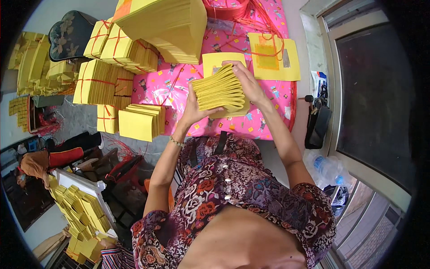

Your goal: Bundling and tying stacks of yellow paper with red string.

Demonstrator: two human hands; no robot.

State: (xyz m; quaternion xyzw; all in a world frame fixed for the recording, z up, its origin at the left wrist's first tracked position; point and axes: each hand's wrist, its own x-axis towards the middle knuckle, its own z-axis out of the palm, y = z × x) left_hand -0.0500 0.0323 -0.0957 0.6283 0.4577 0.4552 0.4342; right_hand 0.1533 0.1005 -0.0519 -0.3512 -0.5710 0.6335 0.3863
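A thick stack of folded yellow paper (217, 92) is gripped between my hands over the pink patterned tablecloth (197, 130). My left hand (197, 110) cups its left side and underside, while the fingers of my right hand (246, 83) press its upper right corner. Rounded folds fan out along the stack's right side. Beneath it lies more flat yellow paper (212, 62), partly hidden. To the right are yellow sheets with an orange patch (268, 53). Left of my hands stand a small untied pile of yellow paper (136, 125) and several bundles tied with red ribbon (96, 85).
A tall yellow paper stack (179, 27) rises at the back left of the table. Behind it is a red basket (228, 11) with trailing red ribbons (293, 107). Plastic bottles (327, 168) stand at right. Lower left, another person's striped sleeve (112, 258) is beside more yellow paper.
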